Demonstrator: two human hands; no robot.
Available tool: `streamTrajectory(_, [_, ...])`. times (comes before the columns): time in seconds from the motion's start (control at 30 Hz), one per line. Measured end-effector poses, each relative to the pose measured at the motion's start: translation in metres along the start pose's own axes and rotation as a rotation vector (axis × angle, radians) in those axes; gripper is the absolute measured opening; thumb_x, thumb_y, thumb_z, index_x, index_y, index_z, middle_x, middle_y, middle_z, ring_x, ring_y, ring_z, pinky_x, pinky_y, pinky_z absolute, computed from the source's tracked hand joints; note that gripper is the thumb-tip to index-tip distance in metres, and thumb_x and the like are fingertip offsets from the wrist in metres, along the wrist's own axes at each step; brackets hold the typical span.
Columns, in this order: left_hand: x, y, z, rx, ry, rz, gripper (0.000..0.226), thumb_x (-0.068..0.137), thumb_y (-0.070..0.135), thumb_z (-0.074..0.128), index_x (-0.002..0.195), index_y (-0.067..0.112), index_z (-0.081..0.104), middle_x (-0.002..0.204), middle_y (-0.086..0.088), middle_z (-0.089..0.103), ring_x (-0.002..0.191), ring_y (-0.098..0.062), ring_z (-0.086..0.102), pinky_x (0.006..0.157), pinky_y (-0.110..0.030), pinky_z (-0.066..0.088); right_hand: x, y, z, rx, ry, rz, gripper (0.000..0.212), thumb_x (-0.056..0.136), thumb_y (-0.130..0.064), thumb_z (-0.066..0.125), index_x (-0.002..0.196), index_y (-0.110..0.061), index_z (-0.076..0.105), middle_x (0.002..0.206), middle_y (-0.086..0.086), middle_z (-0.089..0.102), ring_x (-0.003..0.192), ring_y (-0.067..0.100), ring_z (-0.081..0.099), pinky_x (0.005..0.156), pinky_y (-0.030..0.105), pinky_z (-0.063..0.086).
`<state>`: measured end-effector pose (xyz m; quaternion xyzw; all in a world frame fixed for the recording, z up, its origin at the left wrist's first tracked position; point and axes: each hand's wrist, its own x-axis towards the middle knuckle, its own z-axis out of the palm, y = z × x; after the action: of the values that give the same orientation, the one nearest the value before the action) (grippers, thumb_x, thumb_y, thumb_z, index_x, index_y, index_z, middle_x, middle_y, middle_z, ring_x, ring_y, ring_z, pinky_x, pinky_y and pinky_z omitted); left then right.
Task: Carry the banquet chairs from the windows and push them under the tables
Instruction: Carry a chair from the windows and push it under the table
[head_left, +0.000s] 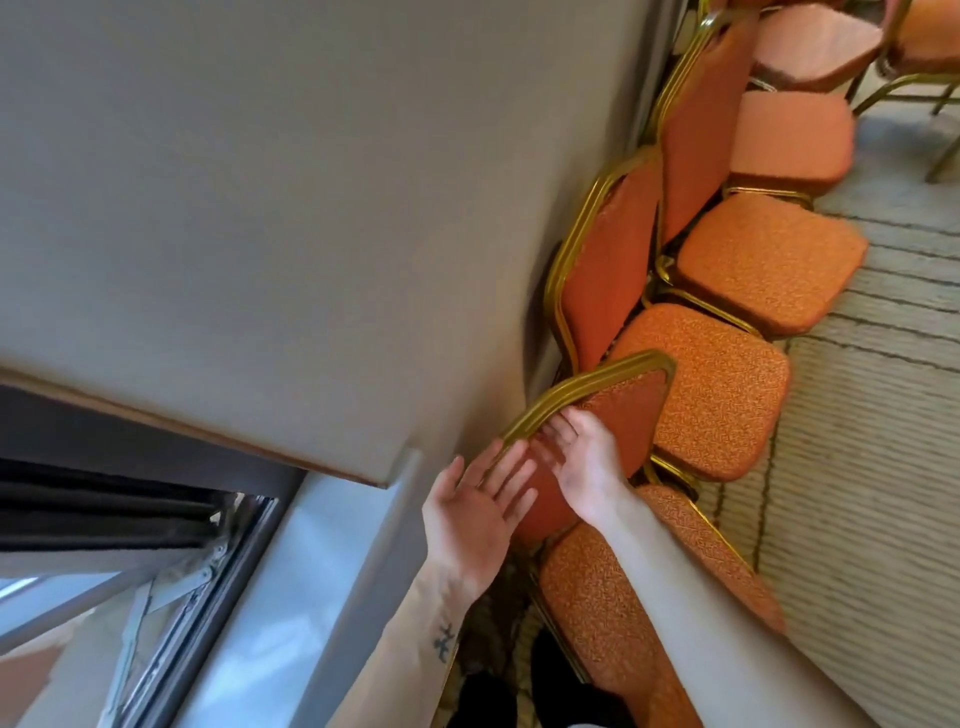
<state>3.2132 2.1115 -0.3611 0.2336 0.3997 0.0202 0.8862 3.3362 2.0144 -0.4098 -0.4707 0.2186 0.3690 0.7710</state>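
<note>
Left hand (478, 509): fingers straight, at the gold frame (587, 387).
Right hand (584, 460): spread on the backrest (631, 415), holding nothing.
Risk: lifted, it may catch the neighbouring chair (722, 384), packed close.

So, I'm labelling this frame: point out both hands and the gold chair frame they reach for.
left hand (474, 513): head view, on the palm.
right hand (583, 462): head view, middle of the hand.
gold chair frame (587, 385): head view, on its top rail.
</note>
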Motion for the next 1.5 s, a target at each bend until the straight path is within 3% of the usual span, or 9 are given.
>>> streamTrajectory(0.13, [0.003, 0.005, 0.005, 0.014, -0.005, -0.003, 0.057, 0.104, 0.045, 0.033, 0.145, 0.012, 0.053, 0.143, -0.014, 0.061, 0.135, -0.033, 0.056, 0.121, -0.05, 0.03, -0.005, -0.004, 0.0, 0.056, 0.008, 0.003, 0.037, 0.101, -0.029, 0.048, 0.125, -0.006, 0.067, 0.11, 0.01, 0.074, 0.106, 0.025, 0.067, 0.099, 0.042, 0.05])
streamTrajectory(0.3, [-0.003, 0.011, 0.011, 0.076, -0.049, -0.01, 0.056, 0.104, 0.043, 0.033, 0.145, 0.011, 0.051, 0.142, -0.014, 0.062, 0.134, -0.033, 0.057, 0.121, -0.05, 0.031, -0.021, -0.002, -0.005, 0.105, 0.042, -0.025, 0.042, 0.1, -0.029, 0.047, 0.128, -0.004, 0.065, 0.112, 0.011, 0.073, 0.106, 0.025, 0.066, 0.095, 0.04, 0.049])
streamTrajectory(0.5, [-0.025, 0.003, 0.011, 0.217, -0.108, -0.044, 0.054, 0.104, 0.043, 0.034, 0.143, 0.012, 0.053, 0.139, -0.012, 0.065, 0.133, -0.032, 0.057, 0.12, -0.05, 0.032, -0.065, 0.002, -0.016, 0.129, 0.078, -0.109, 0.035, 0.1, -0.027, 0.045, 0.114, -0.006, 0.07, 0.101, 0.008, 0.077, 0.1, 0.022, 0.066, 0.089, 0.037, 0.048])
streamTrajectory(0.77, [-0.055, -0.008, 0.034, 0.387, -0.314, -0.096, 0.054, 0.104, 0.041, 0.034, 0.145, 0.01, 0.05, 0.139, -0.013, 0.064, 0.134, -0.032, 0.057, 0.12, -0.05, 0.033, -0.138, 0.014, -0.047, 0.247, 0.225, -0.2, 0.044, 0.097, -0.032, 0.049, 0.126, -0.003, 0.066, 0.123, 0.012, 0.072, 0.116, 0.026, 0.063, 0.103, 0.042, 0.043])
streamTrajectory(0.9, [-0.065, -0.024, 0.047, 0.484, -0.384, -0.13, 0.053, 0.104, 0.042, 0.035, 0.145, 0.012, 0.051, 0.138, -0.012, 0.066, 0.135, -0.031, 0.056, 0.12, -0.05, 0.034, -0.173, 0.022, -0.068, 0.273, 0.291, -0.254, 0.052, 0.096, -0.037, 0.05, 0.133, -0.004, 0.063, 0.131, 0.012, 0.068, 0.122, 0.027, 0.06, 0.098, 0.04, 0.045])
streamTrajectory(1.13, [-0.076, -0.064, 0.072, 0.615, -0.515, -0.21, 0.051, 0.105, 0.043, 0.033, 0.142, 0.014, 0.055, 0.134, -0.009, 0.069, 0.132, -0.027, 0.058, 0.113, -0.046, 0.036, -0.224, 0.033, -0.108, 0.303, 0.388, -0.369, 0.05, 0.097, -0.04, 0.046, 0.127, -0.005, 0.067, 0.123, 0.012, 0.072, 0.118, 0.03, 0.06, 0.11, 0.045, 0.037])
streamTrajectory(1.3, [-0.09, -0.104, 0.095, 0.683, -0.606, -0.282, 0.053, 0.104, 0.043, 0.034, 0.142, 0.013, 0.055, 0.136, -0.01, 0.067, 0.131, -0.027, 0.058, 0.11, -0.045, 0.039, -0.253, 0.042, -0.143, 0.331, 0.379, -0.418, 0.055, 0.092, -0.042, 0.047, 0.122, -0.002, 0.07, 0.116, 0.016, 0.073, 0.103, 0.029, 0.06, 0.094, 0.042, 0.039])
streamTrajectory(1.4, [-0.092, -0.138, 0.118, 0.734, -0.637, -0.295, 0.051, 0.104, 0.04, 0.036, 0.14, 0.01, 0.057, 0.136, -0.011, 0.067, 0.12, -0.026, 0.058, 0.105, -0.044, 0.04, -0.263, 0.039, -0.172, 0.358, 0.313, -0.438, 0.066, 0.081, -0.046, 0.049, 0.12, 0.003, 0.069, 0.106, 0.02, 0.072, 0.089, 0.027, 0.061, 0.081, 0.04, 0.04])
streamTrajectory(1.5, [-0.091, -0.172, 0.136, 0.811, -0.683, -0.278, 0.048, 0.103, 0.032, 0.039, 0.141, 0.008, 0.057, 0.136, -0.01, 0.067, 0.109, -0.026, 0.053, 0.102, -0.043, 0.041, -0.275, 0.04, -0.202, 0.35, 0.27, -0.456, 0.061, 0.082, -0.044, 0.048, 0.111, 0.005, 0.069, 0.089, 0.016, 0.072, 0.078, 0.024, 0.062, 0.071, 0.037, 0.043])
